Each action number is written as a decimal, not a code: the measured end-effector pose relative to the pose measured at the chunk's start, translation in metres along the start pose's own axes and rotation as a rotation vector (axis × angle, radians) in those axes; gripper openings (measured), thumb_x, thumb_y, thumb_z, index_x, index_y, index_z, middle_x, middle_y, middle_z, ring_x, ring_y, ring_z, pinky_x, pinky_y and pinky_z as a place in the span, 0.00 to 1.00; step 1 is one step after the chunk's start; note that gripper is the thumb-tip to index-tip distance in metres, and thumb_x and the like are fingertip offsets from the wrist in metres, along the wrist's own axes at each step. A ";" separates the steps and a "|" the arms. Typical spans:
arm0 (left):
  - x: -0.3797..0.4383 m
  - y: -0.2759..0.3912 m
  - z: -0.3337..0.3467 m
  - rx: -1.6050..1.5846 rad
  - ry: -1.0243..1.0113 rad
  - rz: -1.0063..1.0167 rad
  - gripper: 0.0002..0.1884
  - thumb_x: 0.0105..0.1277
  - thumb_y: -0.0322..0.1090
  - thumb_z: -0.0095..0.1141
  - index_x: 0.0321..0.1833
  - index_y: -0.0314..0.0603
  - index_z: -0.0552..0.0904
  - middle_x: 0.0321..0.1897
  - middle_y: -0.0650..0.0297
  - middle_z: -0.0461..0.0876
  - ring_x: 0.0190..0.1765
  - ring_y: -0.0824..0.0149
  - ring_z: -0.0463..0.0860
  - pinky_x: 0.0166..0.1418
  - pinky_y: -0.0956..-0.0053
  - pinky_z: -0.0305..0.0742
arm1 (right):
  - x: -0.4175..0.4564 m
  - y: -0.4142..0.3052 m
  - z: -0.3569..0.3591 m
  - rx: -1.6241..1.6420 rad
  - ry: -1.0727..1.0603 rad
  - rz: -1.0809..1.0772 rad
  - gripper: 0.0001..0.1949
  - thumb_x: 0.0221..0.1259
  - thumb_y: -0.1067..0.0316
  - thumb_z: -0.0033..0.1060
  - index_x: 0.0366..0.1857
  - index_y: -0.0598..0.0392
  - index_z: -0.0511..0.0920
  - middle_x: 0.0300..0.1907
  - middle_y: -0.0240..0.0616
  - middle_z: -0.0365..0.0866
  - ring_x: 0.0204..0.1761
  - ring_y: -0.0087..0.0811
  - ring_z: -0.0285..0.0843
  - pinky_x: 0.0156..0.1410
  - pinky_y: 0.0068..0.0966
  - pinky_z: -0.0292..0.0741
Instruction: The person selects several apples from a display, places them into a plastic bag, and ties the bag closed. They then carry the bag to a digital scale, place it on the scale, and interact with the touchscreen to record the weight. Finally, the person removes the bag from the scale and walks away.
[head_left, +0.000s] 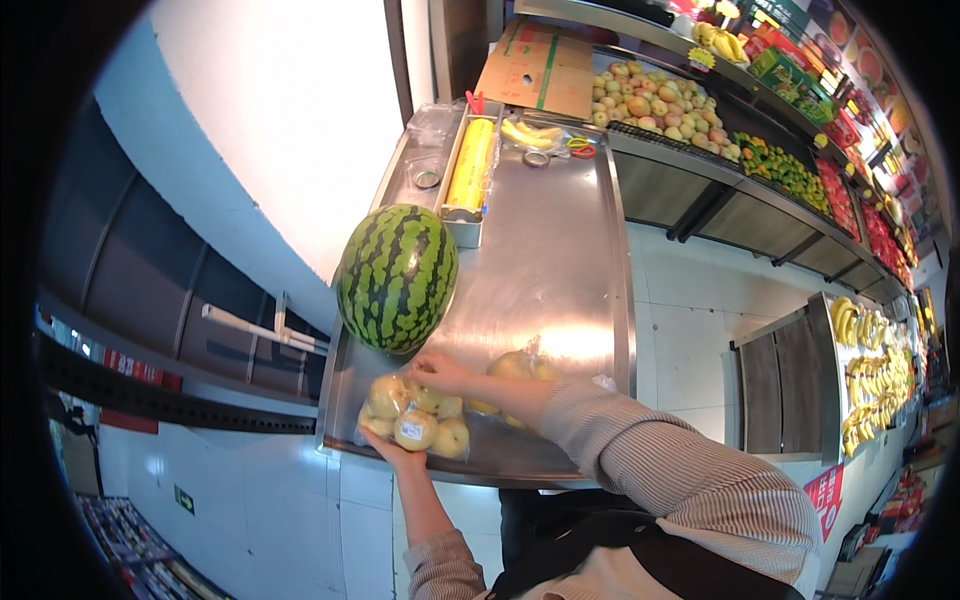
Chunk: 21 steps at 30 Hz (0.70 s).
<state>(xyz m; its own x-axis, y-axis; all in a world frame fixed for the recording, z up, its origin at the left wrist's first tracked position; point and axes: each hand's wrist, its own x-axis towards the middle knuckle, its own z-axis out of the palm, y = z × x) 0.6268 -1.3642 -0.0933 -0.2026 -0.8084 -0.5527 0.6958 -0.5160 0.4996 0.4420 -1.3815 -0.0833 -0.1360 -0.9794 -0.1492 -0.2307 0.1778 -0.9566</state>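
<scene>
A clear plastic bag of yellowish pears (417, 427) with a small printed label lies on the near left corner of a stainless steel table (547, 262). My left hand (394, 448) supports the bag from its near side, fingers partly hidden under it. At the bag's far edge is my right hand (435, 373), its fingers bent together; whether they pinch the plastic cannot be told. Just beyond stands a whole striped watermelon (397, 277). Another bag of yellow fruit (517, 366) sits to the right, partly covered by my right forearm.
A film wrap dispenser with a yellow roll (472, 165), tape rolls (535, 158), bagged bananas (531, 135) and scissors (581, 148) lie at the table's far end. Raised metal rims edge the table. Beyond are a cardboard sheet (536, 67) and crates of apples (656, 105); a banana stand (787, 390) is right.
</scene>
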 end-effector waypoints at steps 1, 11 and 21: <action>0.006 0.000 -0.006 -0.007 0.012 -0.003 0.45 0.62 0.75 0.35 0.74 0.50 0.55 0.73 0.57 0.56 0.72 0.50 0.60 0.72 0.51 0.60 | 0.000 0.005 0.005 0.013 -0.003 0.019 0.18 0.58 0.47 0.59 0.36 0.53 0.80 0.43 0.44 0.76 0.45 0.40 0.77 0.53 0.34 0.74; 0.021 0.011 -0.030 0.167 0.132 0.030 0.35 0.71 0.61 0.37 0.71 0.42 0.60 0.69 0.53 0.61 0.70 0.52 0.64 0.71 0.55 0.63 | -0.025 0.014 0.014 -0.037 -0.039 0.009 0.20 0.61 0.49 0.59 0.46 0.54 0.77 0.53 0.45 0.70 0.54 0.36 0.73 0.61 0.31 0.70; -0.021 0.015 0.025 0.896 0.390 0.716 0.27 0.71 0.46 0.51 0.65 0.34 0.65 0.57 0.50 0.73 0.55 0.58 0.75 0.54 0.66 0.75 | -0.275 0.012 -0.090 0.429 0.275 0.102 0.13 0.69 0.58 0.52 0.39 0.58 0.79 0.33 0.32 0.81 0.33 0.25 0.78 0.41 0.25 0.75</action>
<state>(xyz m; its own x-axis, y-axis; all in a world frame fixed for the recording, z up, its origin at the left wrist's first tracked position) 0.6242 -1.3624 -0.0575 0.3617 -0.9310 -0.0491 -0.1899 -0.1251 0.9738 0.3894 -1.1014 -0.0316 -0.3982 -0.8877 -0.2312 0.2050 0.1595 -0.9657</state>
